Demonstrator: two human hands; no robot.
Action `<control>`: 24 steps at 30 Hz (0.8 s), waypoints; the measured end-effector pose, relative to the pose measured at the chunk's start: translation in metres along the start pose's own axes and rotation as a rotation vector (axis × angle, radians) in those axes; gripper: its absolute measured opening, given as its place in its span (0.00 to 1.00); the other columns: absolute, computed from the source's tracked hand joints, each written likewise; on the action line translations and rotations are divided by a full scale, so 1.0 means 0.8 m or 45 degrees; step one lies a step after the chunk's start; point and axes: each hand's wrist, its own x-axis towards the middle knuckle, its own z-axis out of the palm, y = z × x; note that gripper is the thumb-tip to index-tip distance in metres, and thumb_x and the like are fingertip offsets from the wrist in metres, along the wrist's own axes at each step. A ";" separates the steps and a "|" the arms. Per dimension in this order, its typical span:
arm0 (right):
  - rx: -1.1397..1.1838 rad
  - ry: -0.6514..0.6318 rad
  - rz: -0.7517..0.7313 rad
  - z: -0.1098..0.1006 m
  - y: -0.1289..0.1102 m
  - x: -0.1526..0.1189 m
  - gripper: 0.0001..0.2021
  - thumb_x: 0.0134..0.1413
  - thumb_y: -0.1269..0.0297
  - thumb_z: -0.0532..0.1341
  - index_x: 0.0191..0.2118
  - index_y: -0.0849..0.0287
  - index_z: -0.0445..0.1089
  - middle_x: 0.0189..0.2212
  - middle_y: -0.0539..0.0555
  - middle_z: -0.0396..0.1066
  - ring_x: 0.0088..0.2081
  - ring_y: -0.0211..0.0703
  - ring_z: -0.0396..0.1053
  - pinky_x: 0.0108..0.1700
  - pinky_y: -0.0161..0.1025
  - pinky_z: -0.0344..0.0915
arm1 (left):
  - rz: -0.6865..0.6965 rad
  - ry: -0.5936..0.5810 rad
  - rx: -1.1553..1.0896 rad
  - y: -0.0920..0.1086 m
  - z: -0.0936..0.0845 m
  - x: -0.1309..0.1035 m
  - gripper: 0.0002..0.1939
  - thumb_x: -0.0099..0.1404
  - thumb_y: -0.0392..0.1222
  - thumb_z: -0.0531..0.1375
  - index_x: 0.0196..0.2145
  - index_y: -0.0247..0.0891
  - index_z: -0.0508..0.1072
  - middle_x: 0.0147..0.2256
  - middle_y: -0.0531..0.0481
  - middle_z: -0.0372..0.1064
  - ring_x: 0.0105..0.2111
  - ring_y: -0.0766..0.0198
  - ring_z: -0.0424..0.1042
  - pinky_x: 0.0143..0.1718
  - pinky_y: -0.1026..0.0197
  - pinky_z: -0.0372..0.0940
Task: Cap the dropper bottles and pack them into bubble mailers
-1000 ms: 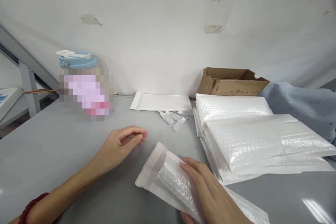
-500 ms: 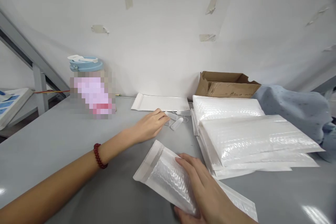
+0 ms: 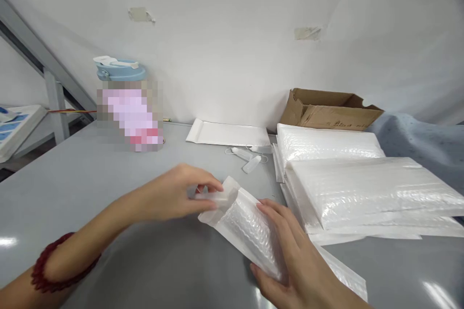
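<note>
My right hand (image 3: 300,251) is closed around a white bubble mailer (image 3: 250,227), which lies tilted with its flap end toward my left hand. My left hand (image 3: 177,190) pinches a small translucent plastic tube (image 3: 208,196) between thumb and fingers, right at the mailer's open end. Whether the tube's tip is inside the mouth, I cannot tell. Similar small tubes (image 3: 252,164) with thin loops lie on the table beyond my hands. Behind them a flat white mailer (image 3: 230,133) rests near the wall.
A stack of bubble mailers (image 3: 362,193) fills the right side, and another mailer (image 3: 344,270) lies partly under my right forearm. An open cardboard box (image 3: 337,116) and light blue cloth (image 3: 416,149) are behind the stack. A blue-lidded container (image 3: 121,71) stands back left on the grey table (image 3: 83,174).
My left hand has picked up one tube from the group by the wall and brought it back to the mailer's mouth. My right hand still grips the mailer. The view has shifted slightly.
</note>
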 end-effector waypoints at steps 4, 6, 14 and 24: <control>-0.008 0.025 -0.050 0.011 0.010 -0.002 0.39 0.44 0.72 0.59 0.63 0.61 0.43 0.57 0.66 0.56 0.58 0.58 0.58 0.53 0.53 0.66 | 0.077 -0.133 0.015 0.015 0.028 0.002 0.08 0.62 0.33 0.58 0.37 0.42 0.75 0.31 0.55 0.72 0.32 0.65 0.68 0.35 0.65 0.62; -0.028 0.019 -0.082 0.016 0.017 -0.004 0.41 0.43 0.73 0.59 0.64 0.60 0.42 0.57 0.66 0.57 0.58 0.59 0.59 0.53 0.53 0.66 | 0.192 -0.139 -0.040 0.018 0.033 0.002 0.10 0.64 0.30 0.56 0.35 0.41 0.75 0.33 0.53 0.72 0.37 0.63 0.68 0.39 0.64 0.62; -0.047 0.104 0.011 0.032 0.025 -0.012 0.38 0.50 0.62 0.61 0.64 0.57 0.44 0.57 0.66 0.59 0.57 0.63 0.61 0.52 0.57 0.66 | -0.014 -0.124 0.080 0.002 0.023 -0.008 0.11 0.63 0.33 0.60 0.43 0.44 0.74 0.39 0.51 0.69 0.42 0.61 0.67 0.41 0.62 0.62; 0.163 0.111 0.067 0.027 0.023 -0.011 0.38 0.57 0.37 0.47 0.65 0.56 0.42 0.58 0.66 0.59 0.58 0.64 0.60 0.53 0.57 0.63 | 0.093 -0.133 -0.123 0.007 0.037 0.002 0.12 0.66 0.29 0.52 0.36 0.37 0.75 0.36 0.51 0.72 0.35 0.66 0.69 0.37 0.67 0.61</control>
